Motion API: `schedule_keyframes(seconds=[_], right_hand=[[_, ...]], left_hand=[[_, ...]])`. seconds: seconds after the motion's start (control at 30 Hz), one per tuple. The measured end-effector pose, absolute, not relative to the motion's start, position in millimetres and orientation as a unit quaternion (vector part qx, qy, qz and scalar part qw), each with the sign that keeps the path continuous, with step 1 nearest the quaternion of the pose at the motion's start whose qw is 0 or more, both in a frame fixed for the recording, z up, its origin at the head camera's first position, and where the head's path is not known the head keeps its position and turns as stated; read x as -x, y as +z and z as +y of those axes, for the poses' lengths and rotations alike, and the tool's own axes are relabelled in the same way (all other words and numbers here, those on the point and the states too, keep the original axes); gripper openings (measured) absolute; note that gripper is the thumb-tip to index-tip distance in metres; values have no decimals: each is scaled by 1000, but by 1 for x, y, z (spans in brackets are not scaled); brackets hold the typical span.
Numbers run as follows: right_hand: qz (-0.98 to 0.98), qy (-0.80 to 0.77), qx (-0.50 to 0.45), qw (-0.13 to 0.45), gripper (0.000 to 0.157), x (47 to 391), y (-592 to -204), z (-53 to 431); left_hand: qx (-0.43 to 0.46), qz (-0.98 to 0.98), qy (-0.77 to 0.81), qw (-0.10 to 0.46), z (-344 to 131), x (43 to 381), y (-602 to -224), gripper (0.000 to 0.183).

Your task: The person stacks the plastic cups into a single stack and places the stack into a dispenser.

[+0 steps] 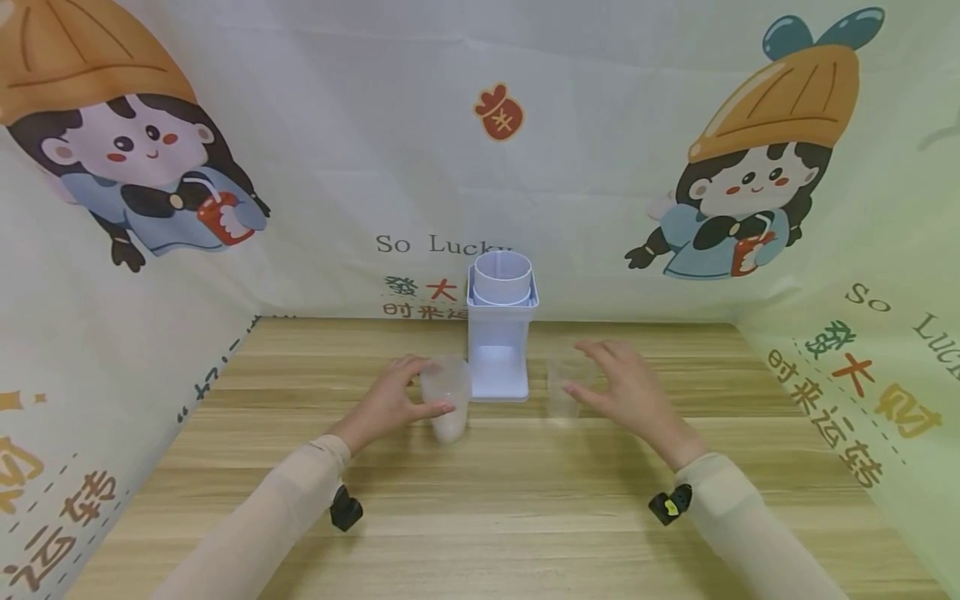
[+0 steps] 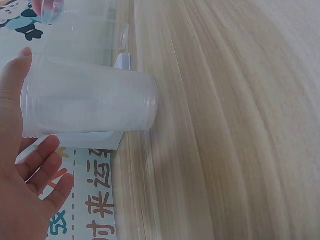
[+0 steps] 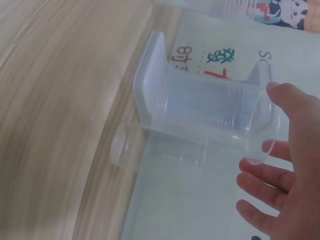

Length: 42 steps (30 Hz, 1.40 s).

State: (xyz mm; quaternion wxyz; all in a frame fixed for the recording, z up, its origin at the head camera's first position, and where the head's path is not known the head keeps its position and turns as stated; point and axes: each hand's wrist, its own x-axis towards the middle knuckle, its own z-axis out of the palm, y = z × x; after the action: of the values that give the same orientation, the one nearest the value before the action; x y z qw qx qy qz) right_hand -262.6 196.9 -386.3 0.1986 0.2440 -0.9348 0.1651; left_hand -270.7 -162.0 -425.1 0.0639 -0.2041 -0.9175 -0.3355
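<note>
A cloudy plastic cup (image 1: 448, 421) with whitish contents stands upright on the wooden table. My left hand (image 1: 390, 400) is around its upper part, thumb on the near side and fingers behind; in the left wrist view those fingers (image 2: 59, 192) are loosely spread below the cup. To the right stands a clear, see-through cup (image 1: 561, 400). Beside its rim is my right hand (image 1: 626, 396), with the thumb and relaxed fingers (image 3: 260, 212) on either side. Contact with either cup is hard to tell. Between and behind the cups is a white stand (image 1: 498, 329) with a round open top.
The wooden table (image 1: 480, 517) runs back to a printed cloth (image 1: 585, 192) with cartoon figures and lettering, which also rises along both sides. A black wrist camera (image 1: 346, 508) hangs under the left sleeve, another (image 1: 670, 505) under the right.
</note>
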Motion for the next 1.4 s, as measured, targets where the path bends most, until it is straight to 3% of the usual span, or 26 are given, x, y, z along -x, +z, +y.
schedule_keyframes(seconds=[1.4], right_hand=[[-921, 145, -299, 203, 64, 261, -388, 148]], left_hand=[[200, -919, -333, 64, -162, 270, -424, 73]])
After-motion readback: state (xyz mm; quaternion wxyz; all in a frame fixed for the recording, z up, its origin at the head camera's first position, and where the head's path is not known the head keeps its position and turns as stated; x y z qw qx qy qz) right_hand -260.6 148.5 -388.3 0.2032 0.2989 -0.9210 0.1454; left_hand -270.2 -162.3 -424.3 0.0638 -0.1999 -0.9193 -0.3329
